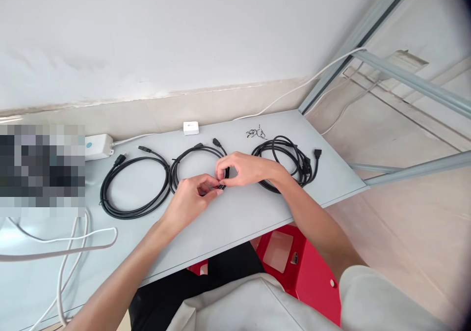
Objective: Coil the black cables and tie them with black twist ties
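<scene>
Three coils of black cable lie in a row on the grey table. At the front right of the middle cable coil [174, 171], my left hand [191, 193] and my right hand [243, 168] meet with fingertips pinched on what looks like a thin black twist tie around the cable. My fingers hide most of that tie. To the left lies another cable coil [128, 216], its plugs at the back. On the right, a looser cable coil [305, 166] has one plug sticking out. Several thin black twist ties [256, 133] lie in a small heap behind it.
A white power strip [98, 147] and a small white box [191, 127] stand along the wall. White cables [86, 233] loop over the table's left side. A metal frame [415, 70] rises at the right. Below the front edge is a red plastic stool [312, 272].
</scene>
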{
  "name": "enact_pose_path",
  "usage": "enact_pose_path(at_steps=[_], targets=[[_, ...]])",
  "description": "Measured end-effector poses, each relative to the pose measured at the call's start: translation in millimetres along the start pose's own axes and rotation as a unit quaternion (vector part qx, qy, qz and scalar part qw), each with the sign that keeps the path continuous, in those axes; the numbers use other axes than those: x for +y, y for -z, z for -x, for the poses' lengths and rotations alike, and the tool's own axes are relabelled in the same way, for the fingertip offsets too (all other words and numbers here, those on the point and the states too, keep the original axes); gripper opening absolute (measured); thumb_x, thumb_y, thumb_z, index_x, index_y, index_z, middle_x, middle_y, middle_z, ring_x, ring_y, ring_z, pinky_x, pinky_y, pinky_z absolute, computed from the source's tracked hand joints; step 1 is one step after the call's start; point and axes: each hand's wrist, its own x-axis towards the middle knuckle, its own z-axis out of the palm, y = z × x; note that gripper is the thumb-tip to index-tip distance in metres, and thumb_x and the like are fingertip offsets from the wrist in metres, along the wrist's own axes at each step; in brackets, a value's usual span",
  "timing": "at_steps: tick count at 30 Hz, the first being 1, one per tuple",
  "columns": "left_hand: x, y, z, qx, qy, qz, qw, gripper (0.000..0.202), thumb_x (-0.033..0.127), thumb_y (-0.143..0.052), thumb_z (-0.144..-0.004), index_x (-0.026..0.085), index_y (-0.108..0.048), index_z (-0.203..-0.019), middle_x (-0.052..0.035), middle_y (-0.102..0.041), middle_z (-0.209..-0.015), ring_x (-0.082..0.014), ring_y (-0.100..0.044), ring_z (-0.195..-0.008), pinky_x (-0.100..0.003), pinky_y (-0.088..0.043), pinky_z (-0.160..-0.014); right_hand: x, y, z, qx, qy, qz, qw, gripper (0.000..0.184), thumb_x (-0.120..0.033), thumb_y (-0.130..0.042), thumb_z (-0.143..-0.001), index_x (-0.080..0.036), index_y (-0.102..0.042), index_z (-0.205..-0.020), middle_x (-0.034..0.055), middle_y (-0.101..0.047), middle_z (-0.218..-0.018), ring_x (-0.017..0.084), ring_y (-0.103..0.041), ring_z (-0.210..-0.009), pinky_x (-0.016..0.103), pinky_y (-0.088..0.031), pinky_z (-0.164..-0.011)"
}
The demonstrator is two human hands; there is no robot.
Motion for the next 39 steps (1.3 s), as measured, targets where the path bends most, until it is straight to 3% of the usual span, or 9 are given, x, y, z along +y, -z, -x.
enact_pose_path(at_steps=[3,9,17,21,30,34,39], targets=[[-4,-7.8,-1,-0.006,-0.016,0.006,1.0,0.023,0.046,-0.081,-0.094,0.028,-0.083,-0.107,-0.0023,-0.085,-0.105,-0.0208,-0.074,-0.086,-0.034,-0.054,-0.077,6,-7,6,0.006,0.002,-0.009,1.0,0.01,-0.011,-0.072,-0.09,-0.019,-0.077,-0.087,0.0031,-0.081,-0.103,0.018,-0.073,-0.093,0.032,-0.056,-0.091],[-1,0.7,-5,0.002,-0.029,0.01,1.0,0.019,0.044,-0.077,-0.099,0.027,-0.083,-0.105,-0.0046,-0.086,-0.111,-0.0246,-0.079,-0.102,-0.033,-0.056,-0.082,11,-11,6,0.005,0.007,-0.019,1.0,0.007,-0.016,-0.073,-0.093,-0.02,-0.078,-0.089,0.0027,-0.081,-0.105,0.017,-0.074,-0.095,0.03,-0.055,-0.093],[-1,3.1,-7,0.036,-0.005,-0.017,0.999,0.012,0.04,-0.079,-0.094,0.028,-0.083,-0.097,-0.0004,-0.085,-0.099,-0.0194,-0.073,-0.083,-0.032,-0.053,-0.074,12,-16,4,0.001,0.004,-0.028,1.0,0.008,-0.02,-0.075,-0.097,-0.02,-0.078,-0.09,0.0041,-0.081,-0.107,0.019,-0.074,-0.096,0.033,-0.056,-0.091],[-2,2.5,-7,0.047,0.002,0.003,0.999,0.014,0.04,-0.082,-0.092,0.027,-0.082,-0.097,-0.0019,-0.085,-0.098,-0.0212,-0.076,-0.086,-0.032,-0.053,-0.072,10,-18,3,0.022,0.003,-0.024,0.999,0.007,-0.019,-0.077,-0.096,-0.02,-0.076,-0.089,0.0045,-0.08,-0.112,0.018,-0.073,-0.098,0.032,-0.056,-0.093],[-2,9.4,-8,-0.005,0.02,0.134,0.991,0.037,0.055,-0.085,-0.093,0.022,-0.078,-0.107,-0.0085,-0.087,-0.099,-0.0282,-0.085,-0.096,-0.041,-0.065,-0.09,4,-17,4,0.01,-0.031,-0.065,0.997,0.007,-0.022,-0.075,-0.098,-0.02,-0.069,-0.101,0.0023,-0.08,-0.099,0.018,-0.073,-0.091,0.032,-0.054,-0.085],[0,10.0,-8,-0.004,0.009,0.108,0.994,0.04,0.058,-0.09,-0.089,0.023,-0.082,-0.106,-0.0076,-0.087,-0.104,-0.0257,-0.083,-0.094,-0.039,-0.063,-0.092,3,-16,5,-0.002,-0.022,-0.066,0.998,0.013,-0.031,-0.075,-0.102,-0.02,-0.068,-0.1,0.0018,-0.078,-0.098,0.018,-0.071,-0.091,0.031,-0.052,-0.084],[0,8.4,-8,-0.008,-0.023,0.057,0.998,0.033,0.058,-0.085,-0.094,0.027,-0.088,-0.104,-0.0052,-0.087,-0.11,-0.0238,-0.079,-0.095,-0.035,-0.059,-0.088,7,-16,3,-0.003,0.003,0.003,1.0,0.02,-0.033,-0.071,-0.105,-0.019,-0.07,-0.09,0.0021,-0.072,-0.097,0.018,-0.065,-0.089,0.032,-0.048,-0.084]])
